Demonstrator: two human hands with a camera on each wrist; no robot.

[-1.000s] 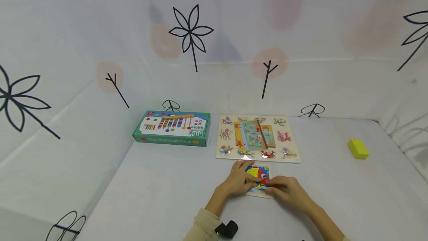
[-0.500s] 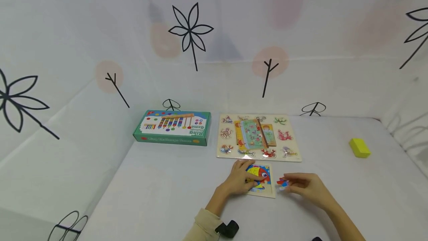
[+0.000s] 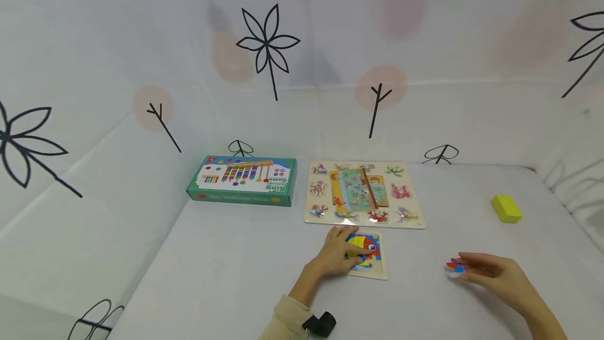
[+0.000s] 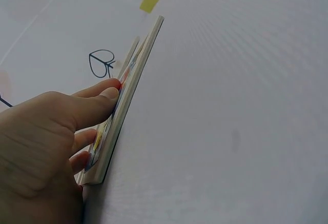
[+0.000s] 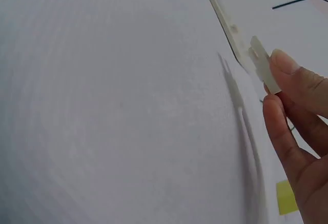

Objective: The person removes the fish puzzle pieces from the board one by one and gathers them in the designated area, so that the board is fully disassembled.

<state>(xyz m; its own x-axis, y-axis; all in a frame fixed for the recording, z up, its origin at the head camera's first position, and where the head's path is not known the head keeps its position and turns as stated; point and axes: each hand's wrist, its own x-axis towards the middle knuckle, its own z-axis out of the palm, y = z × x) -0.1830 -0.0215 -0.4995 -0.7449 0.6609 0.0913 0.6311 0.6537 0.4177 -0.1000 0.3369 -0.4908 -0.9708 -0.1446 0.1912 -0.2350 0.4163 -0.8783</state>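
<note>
A small square fish jigsaw puzzle (image 3: 376, 274) in a wooden frame lies on the white table. My left hand (image 3: 336, 253) rests on its left side, fingers spread over the fish. In the left wrist view, the fingertips of that hand (image 4: 48, 131) touch the picture above the board's edge (image 4: 134, 88). Bare wood shows at the puzzle's lower right. Off to the right, my right hand (image 3: 502, 279) pinches a red, blue and white jigsaw piece (image 3: 456, 267) between thumb and fingers. The right wrist view shows that piece (image 5: 264, 66) edge-on, held above the table.
Behind the puzzle lies a large sea-animal peg board (image 3: 316, 218) with several flat picture boards (image 3: 358, 190) stacked on it. A green game box (image 3: 243, 198) stands at the back left. A yellow block (image 3: 506, 209) sits at the right.
My right hand has drawn the jigsaw piece out of the puzzle's lower right and carried it rightward over the table. The left hand has stayed on the puzzle.
</note>
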